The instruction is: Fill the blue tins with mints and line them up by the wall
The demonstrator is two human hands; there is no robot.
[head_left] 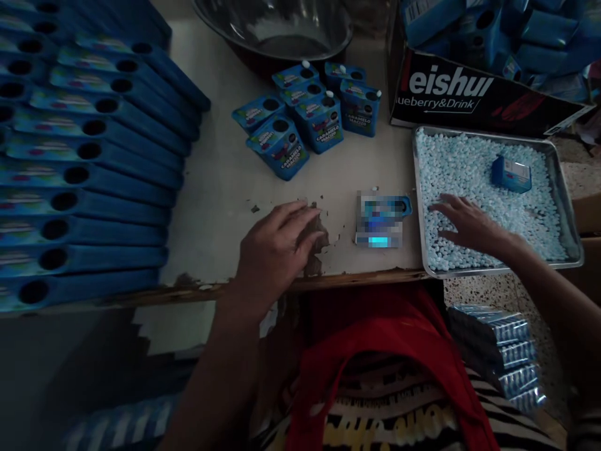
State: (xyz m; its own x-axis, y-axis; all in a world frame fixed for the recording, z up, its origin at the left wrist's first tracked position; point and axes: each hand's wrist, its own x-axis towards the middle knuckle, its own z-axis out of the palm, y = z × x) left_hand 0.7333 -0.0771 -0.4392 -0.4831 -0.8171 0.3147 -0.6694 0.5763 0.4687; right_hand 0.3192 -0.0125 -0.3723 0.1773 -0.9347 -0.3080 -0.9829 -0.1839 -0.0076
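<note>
My left hand hovers over or rests on the worn white table, fingers stretched and a little apart, holding nothing. To the right, my right hand lies spread on the small pale-blue candies that fill a metal tray. Between my hands a small blue box stands at the table's front, most of it blurred by pixels. Another blue box lies on the candies in the tray. Beyond my left hand is a cluster of several blue candy boxes, some with a white candy on top.
Long rows of blue boxes with round dark holes cover the table's left side. A metal bowl stands at the back. A black carton heaped with blue boxes is behind the tray. Wrapped packs are stacked on the floor, lower right.
</note>
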